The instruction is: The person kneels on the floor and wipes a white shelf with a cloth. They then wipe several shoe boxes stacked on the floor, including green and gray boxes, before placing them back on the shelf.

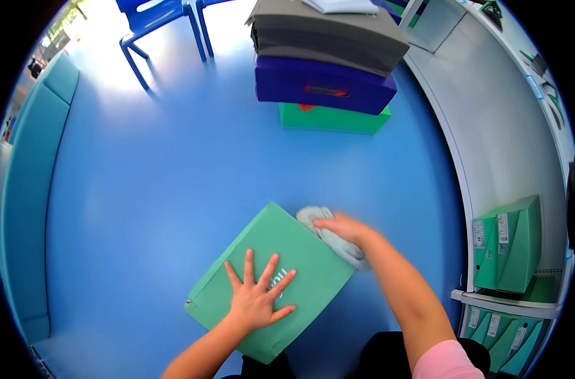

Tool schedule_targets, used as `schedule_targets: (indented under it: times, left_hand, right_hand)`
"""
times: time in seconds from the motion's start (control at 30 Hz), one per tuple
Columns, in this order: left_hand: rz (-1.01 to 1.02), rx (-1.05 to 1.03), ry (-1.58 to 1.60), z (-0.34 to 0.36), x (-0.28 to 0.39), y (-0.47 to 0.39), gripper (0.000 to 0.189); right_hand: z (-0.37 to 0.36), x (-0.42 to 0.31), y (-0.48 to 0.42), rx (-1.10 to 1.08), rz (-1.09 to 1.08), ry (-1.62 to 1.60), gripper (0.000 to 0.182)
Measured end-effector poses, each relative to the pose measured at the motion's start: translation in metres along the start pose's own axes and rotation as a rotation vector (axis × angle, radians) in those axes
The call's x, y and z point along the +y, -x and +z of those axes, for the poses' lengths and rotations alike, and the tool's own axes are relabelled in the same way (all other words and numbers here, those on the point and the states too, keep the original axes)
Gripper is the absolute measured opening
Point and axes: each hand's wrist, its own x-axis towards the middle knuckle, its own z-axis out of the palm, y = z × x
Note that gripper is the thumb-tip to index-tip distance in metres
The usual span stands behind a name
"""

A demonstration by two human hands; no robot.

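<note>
A green cardboard shoebox (297, 241) sits at an angle before me, its lid facing up and partly covered white writing on it. My left hand (258, 296) lies flat on the lid with the fingers spread. My right hand (345, 228) grips a bunched grey-white cloth (332, 239) against the box's upper right side. The cloth looks slightly blurred. One corner of the box, at the left, is worn. The lower end of the box is close to my dark-clad legs.
Ahead stand stacked boxes: green (334, 118), purple (292, 80) and grey lids (316, 42) with white paper (344, 5) on top. White shelves (496, 118) at the right hold green shoeboxes (510, 251). A teal bench (29, 203) runs along the left; a blue chair (159, 23) stands far off.
</note>
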Motion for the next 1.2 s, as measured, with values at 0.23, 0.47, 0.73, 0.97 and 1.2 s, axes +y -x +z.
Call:
schedule_targets:
  times: [0.23,0.47,0.73,0.97,1.2]
  left_hand:
    - [0.013,0.017,-0.014,-0.002,0.002,0.001,0.076]
    - [0.002,0.040,-0.040,-0.008,0.003,0.007,0.076]
    - [-0.034,0.012,0.005,-0.007,0.007,0.004,0.075]
    - [-0.023,0.015,0.010,-0.004,0.007,0.003,0.075]
    - [-0.052,-0.035,0.003,-0.006,0.002,0.007,0.078]
  right_hand:
    - [-0.041,0.010,0.086,-0.055,0.348,0.216,0.066]
    - [-0.050,-0.070,0.091,0.326,-0.074,0.071,0.073]
    - [-0.144,-0.240,0.109,0.700,-0.711,-0.314,0.061]
    - [-0.220,-0.366,0.077,1.046,-0.834,-0.342,0.073]
    - [-0.184,-0.359,0.028,1.199,0.041,1.018,0.080]
